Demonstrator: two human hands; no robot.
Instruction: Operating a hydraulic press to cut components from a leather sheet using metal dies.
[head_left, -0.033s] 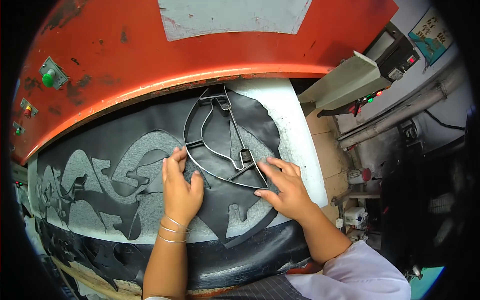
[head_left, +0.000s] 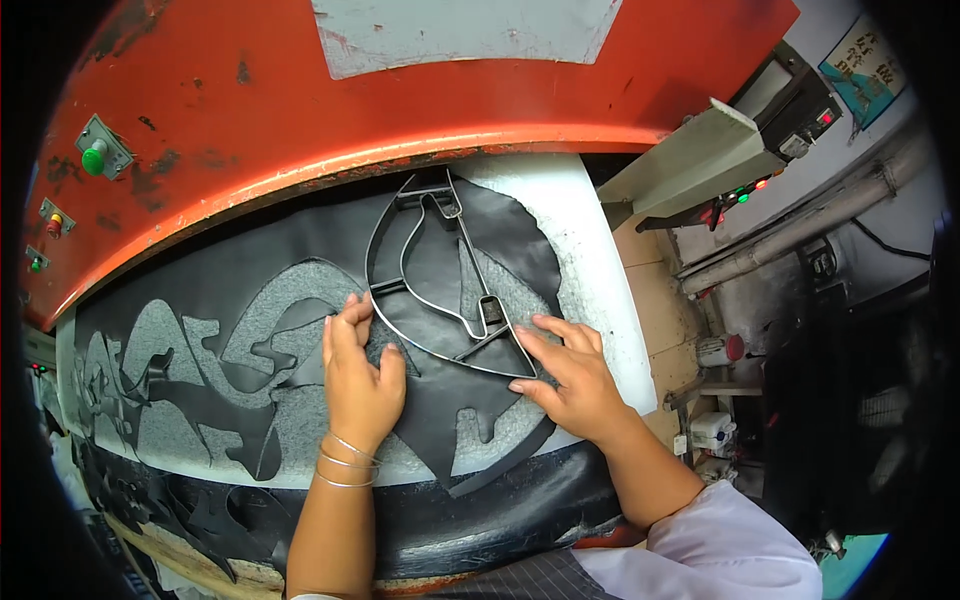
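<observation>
A curved steel cutting die [head_left: 420, 343], with upright strip walls and cross braces, lies on a black leather-like sheet [head_left: 330, 225]. My left hand [head_left: 362, 385] is at its lower left side, fingers stretched out and fingertips against the outer wall, thumb apart. At the die's pointed lower right end, my right hand [head_left: 572, 378] has thumb and forefinger on either side of the corner, holding it. Cut-out shapes in the sheet left of the die show a speckled grey layer [head_left: 160, 335]. Black offcut strips hang between these openings.
A red machine head [head_left: 450, 110] spans the far side, above the white cutting board [head_left: 600, 260]. Green and red buttons [head_left: 94, 158] sit on its left. A grey metal arm [head_left: 690, 165] projects at the right. Dark scraps [head_left: 200, 510] hang at the near left edge.
</observation>
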